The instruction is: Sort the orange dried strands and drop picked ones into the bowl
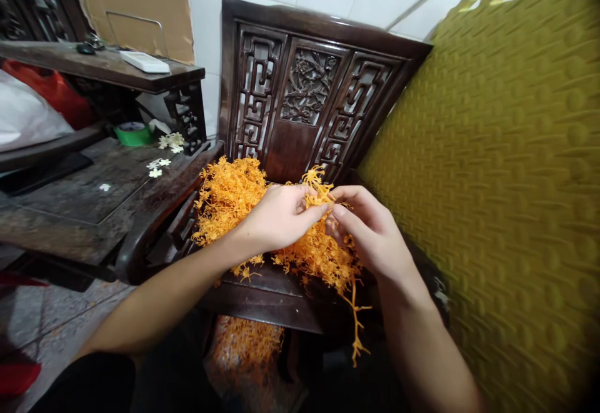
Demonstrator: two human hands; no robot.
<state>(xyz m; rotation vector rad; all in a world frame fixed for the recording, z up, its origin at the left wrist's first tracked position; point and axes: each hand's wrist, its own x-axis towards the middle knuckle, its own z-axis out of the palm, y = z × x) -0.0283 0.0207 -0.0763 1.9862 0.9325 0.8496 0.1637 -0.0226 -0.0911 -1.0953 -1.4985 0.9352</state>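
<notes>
Both my hands meet above a heap of orange branching plastic pieces (234,191) on the seat of a dark carved wooden chair (276,297). My left hand (285,216) pinches an orange branched sprig (319,182) between thumb and fingers. My right hand (363,225) comes in from the right, thumb and fingertips closed on the same sprig. The exact contact between the fingertips is partly hidden. One orange strand (357,322) hangs over the seat's front edge below my right hand.
A clear bag of orange pieces (246,344) lies below the seat. On the left, a wooden side table (60,219) bears green tape (134,133) and small pale flower pieces (157,166). A yellow textured foam mat (506,169) stands close on the right.
</notes>
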